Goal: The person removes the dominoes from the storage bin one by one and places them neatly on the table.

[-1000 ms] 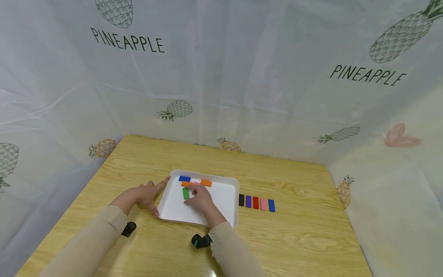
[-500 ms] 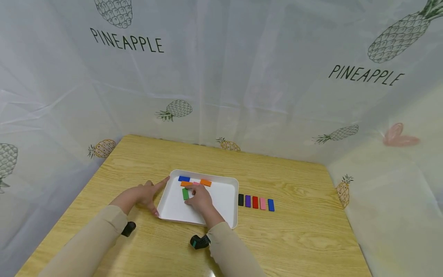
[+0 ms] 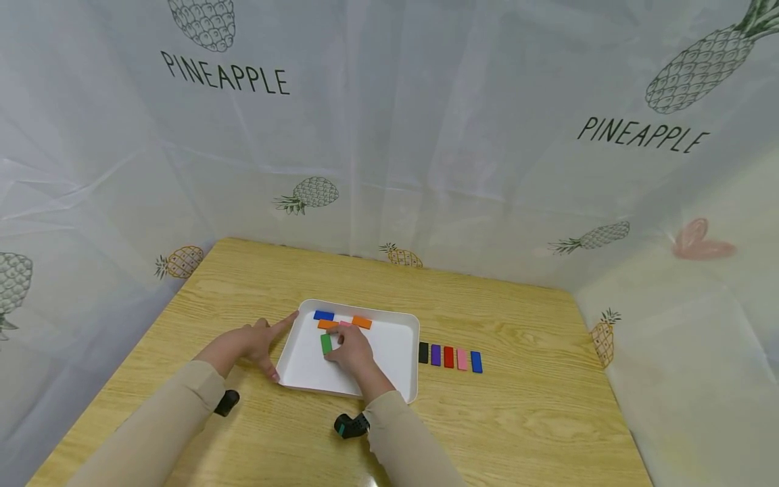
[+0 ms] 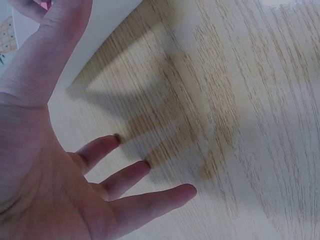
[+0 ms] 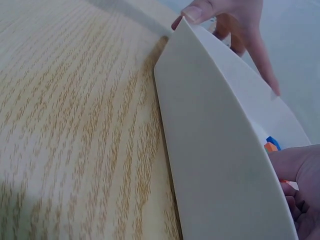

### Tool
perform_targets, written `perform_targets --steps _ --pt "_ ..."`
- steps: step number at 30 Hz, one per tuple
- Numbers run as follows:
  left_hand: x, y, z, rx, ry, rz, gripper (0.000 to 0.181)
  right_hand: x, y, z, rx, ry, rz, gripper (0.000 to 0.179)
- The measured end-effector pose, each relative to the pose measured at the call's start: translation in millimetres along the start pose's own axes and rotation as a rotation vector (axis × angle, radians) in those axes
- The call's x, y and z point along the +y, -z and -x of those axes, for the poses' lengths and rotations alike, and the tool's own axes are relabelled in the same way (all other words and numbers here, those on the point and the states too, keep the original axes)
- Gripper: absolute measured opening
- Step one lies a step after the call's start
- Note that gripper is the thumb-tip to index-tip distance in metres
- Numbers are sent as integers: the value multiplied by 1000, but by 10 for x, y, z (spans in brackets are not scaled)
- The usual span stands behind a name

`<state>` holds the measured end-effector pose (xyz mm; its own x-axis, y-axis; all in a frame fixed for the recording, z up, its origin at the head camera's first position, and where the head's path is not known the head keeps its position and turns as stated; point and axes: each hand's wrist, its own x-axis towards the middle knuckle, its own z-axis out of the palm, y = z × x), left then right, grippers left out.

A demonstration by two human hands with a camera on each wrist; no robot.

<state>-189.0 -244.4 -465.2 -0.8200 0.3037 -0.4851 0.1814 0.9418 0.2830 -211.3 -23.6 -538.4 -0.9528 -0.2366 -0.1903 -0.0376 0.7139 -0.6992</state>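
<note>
A white tray lies on the table. My right hand reaches into it, thumb and index finger at the two ends of a green block, pinching it near the tray floor. Just beyond are an orange block, a partly hidden pink block, a second orange block and a blue block. My left hand spreads at the tray's left side, its index finger and thumb touching the rim. In the left wrist view the other fingers extend loosely over the wood.
Right of the tray stands a row of flat blocks: black, purple, red, pink and blue. A pineapple-print curtain hangs behind the wooden table. Black devices sit at both wrists.
The green block has shifted very slightly toward the near side, between the right thumb and index finger. The left hand keeps its place on the tray rim.
</note>
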Motion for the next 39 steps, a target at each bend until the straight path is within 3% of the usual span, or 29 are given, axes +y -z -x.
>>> perform_targets --steps 4,17,24,31,39 --pt "22 6 -6 0 -1 -9 133 11 19 17 -1 -2 -19 45" --pt "-8 1 -21 -29 43 10 139 41 147 127 -47 19 -276 44" --pt "-9 -2 -34 -68 67 49 142 68 328 291 -25 37 -343 46" --pt "2 19 -27 -65 37 53 139 124 549 451 -2 50 -384 50" --pt "21 51 -16 -74 23 44 140 286 857 695 82 40 -432 51"
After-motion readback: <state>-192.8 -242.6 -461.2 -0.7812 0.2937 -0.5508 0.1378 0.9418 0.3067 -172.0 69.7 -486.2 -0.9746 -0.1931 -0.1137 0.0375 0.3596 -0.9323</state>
